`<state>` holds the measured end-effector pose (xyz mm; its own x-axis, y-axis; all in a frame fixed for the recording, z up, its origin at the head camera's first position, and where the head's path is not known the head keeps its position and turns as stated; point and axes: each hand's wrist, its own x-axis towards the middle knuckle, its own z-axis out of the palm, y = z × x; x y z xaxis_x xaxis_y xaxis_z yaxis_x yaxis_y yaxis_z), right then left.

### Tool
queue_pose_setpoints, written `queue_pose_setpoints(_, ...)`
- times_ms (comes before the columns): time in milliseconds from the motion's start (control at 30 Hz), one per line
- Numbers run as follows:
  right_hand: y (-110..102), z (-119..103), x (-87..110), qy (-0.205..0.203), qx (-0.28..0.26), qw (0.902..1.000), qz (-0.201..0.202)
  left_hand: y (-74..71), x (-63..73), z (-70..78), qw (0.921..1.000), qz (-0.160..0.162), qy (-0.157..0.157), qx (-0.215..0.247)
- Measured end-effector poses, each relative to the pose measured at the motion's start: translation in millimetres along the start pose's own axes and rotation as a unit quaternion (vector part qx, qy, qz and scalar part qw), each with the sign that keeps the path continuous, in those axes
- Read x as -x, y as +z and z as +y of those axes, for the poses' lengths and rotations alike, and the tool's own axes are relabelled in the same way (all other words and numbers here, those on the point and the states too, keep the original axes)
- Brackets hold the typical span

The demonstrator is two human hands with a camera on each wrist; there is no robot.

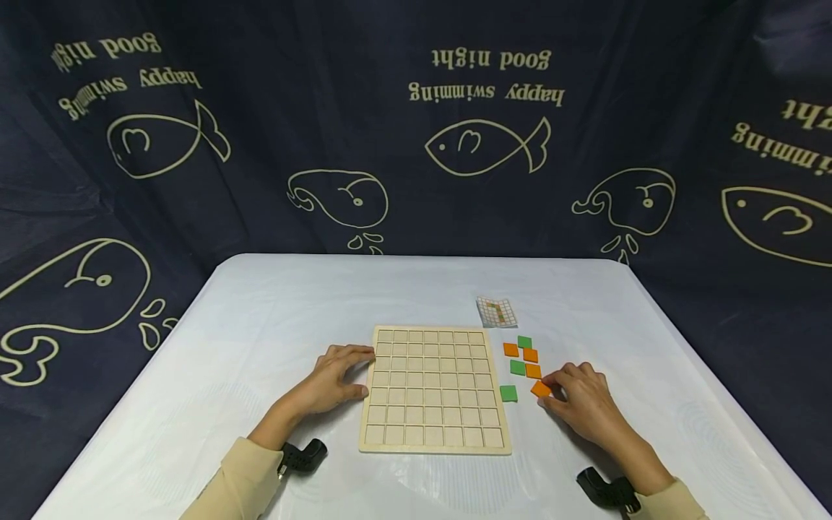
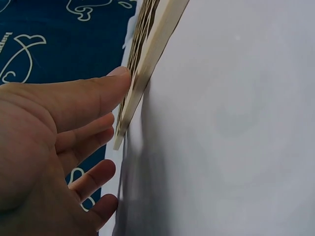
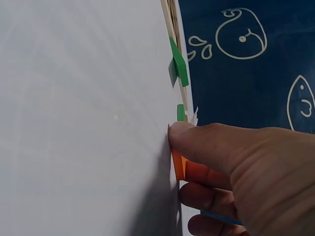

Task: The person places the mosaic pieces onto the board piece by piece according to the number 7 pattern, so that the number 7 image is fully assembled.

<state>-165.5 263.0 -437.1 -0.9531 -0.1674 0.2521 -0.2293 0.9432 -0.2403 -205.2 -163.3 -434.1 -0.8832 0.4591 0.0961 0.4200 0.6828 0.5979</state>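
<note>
While the left grip [image 1: 339, 380], thumb and fingers apart, touched the left edge of the grid board [image 1: 432, 378], its cells [image 1: 432, 416] lay bare, every tile apparently yet to be set, with three green tiles [image 1: 508, 393] and three orange tiles [image 1: 510, 349] beyond its right side and the right grip [image 1: 583, 401] pinching an orange piece [image 1: 539, 389].

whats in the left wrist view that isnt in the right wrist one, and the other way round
Only the left wrist view shows the left hand, its thumb at the edge of the wooden board.

Only the right wrist view shows the right hand, which pinches an orange tile, along with two green tiles beyond it.

Both share part of the wooden board, seen nearly edge-on, the white tabletop and the blue patterned cloth behind.
</note>
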Motion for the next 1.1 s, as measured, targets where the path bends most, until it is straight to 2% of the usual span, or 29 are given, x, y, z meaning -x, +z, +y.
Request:
queue_pose_setpoints(400,-0.2,0.1,0.6,0.006,0.001,1.0,0.0,-0.3,1.6,-1.2,0.9996,-0.016,0.003,0.023)
queue_pose_setpoints(1100,0.1,-0.4,0.6,0.016,0.002,0.9999,0.0,4.5,-0.2,-3.4,0.9986,-0.026,0.009,0.045)
